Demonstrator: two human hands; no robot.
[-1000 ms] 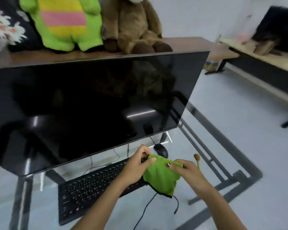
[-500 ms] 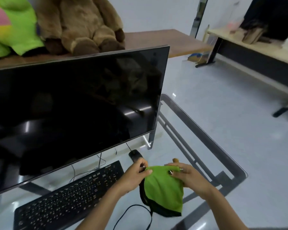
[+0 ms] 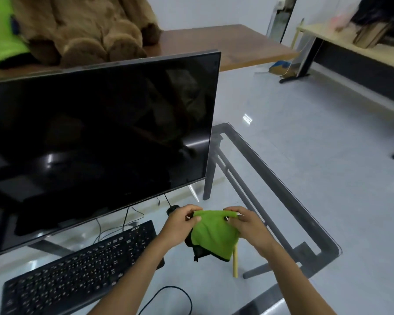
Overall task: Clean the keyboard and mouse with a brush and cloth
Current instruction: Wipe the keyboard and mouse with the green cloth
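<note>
Both my hands hold a green cloth [image 3: 214, 235] with a black underside above the glass desk, right of the keyboard. My left hand [image 3: 180, 223] pinches its top left corner and my right hand [image 3: 248, 223] pinches its top right corner. The black keyboard [image 3: 77, 273] lies at the lower left under my left forearm. A black mouse [image 3: 172, 209] sits just behind my left hand, mostly hidden. Below the cloth a yellow wooden brush handle [image 3: 235, 262] lies on the glass; its head is hidden by the cloth.
A large dark monitor [image 3: 96, 142] stands behind the keyboard. Black cables [image 3: 168, 298] run over the glass desk [image 3: 282, 201], whose right edge is close to my right arm. Plush toys [image 3: 84, 28] sit on a brown table behind. A pale desk [image 3: 350, 53] stands far right.
The view has swung down and to the right. My hands still hold the cloth by its top corners, now spread wider, and the brush handle shows below it.
</note>
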